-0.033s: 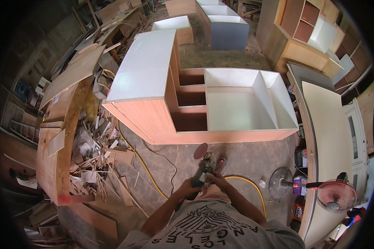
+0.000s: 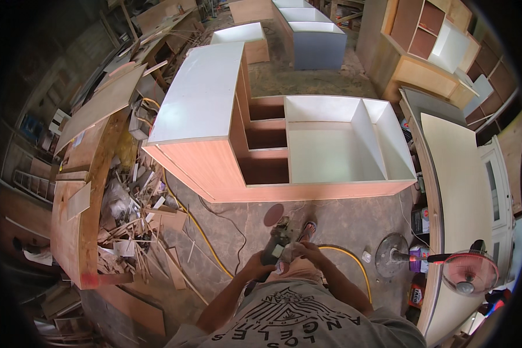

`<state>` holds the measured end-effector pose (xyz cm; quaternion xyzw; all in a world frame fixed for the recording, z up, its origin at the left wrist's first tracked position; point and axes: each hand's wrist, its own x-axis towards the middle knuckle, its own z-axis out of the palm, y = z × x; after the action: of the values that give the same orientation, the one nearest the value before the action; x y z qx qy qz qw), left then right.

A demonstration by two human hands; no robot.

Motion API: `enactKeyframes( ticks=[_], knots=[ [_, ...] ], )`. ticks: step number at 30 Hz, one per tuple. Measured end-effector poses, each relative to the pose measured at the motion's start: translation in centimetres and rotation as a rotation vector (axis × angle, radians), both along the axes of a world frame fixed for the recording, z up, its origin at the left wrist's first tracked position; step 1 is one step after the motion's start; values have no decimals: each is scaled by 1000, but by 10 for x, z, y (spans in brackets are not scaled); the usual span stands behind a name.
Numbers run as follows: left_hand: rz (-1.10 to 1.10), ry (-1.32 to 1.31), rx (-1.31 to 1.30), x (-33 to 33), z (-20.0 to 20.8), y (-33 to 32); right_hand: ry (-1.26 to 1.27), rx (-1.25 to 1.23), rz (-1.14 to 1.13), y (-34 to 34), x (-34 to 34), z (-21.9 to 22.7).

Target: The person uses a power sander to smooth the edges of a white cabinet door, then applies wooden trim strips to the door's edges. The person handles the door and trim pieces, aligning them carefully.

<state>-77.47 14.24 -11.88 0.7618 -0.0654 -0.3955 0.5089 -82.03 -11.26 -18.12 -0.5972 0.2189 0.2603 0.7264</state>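
Note:
My left hand [image 2: 254, 267] is closed around the rear body of a dark angle grinder [image 2: 274, 249], held low in front of my shirt. A round reddish-brown sanding disc [image 2: 274, 215] sits at its far end, apart from the cabinet. Beside the grinder's right side is my right hand [image 2: 309, 253]; its fingers are smeared by motion, so their grip is unclear. Just beyond the disc lies an L-shaped wooden cabinet [image 2: 325, 192] with a pinkish wood-grain face, white inner compartments and several brown ones.
A yellow hose [image 2: 207, 253] and a dark cord [image 2: 244, 235] cross the floor. Wood scraps [image 2: 136, 232] pile up beside the left workbench [image 2: 69, 232]. On the right stand a red-caged fan [image 2: 468, 272] and a long pale board [image 2: 455, 197]. More cabinets [image 2: 319, 49] stand behind.
The grinder has tilted, its disc shifting slightly left and down. My right hand has moved a little right, away from the grinder's body. The cabinet has stayed put.

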Motion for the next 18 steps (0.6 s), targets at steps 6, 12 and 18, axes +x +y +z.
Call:
enactKeyframes(
  ticks=[6,12,18],
  knots=[
    [97,-30,140,-32,-56,76,326,-323,-385,-98,-95,-110],
    [276,97,147,-66,-51,122,681,-562,-353,-128,-196,-126],
    [333,70,359,-113,-103,166,562,-336,-475,-114,-230,-148]
  ],
)
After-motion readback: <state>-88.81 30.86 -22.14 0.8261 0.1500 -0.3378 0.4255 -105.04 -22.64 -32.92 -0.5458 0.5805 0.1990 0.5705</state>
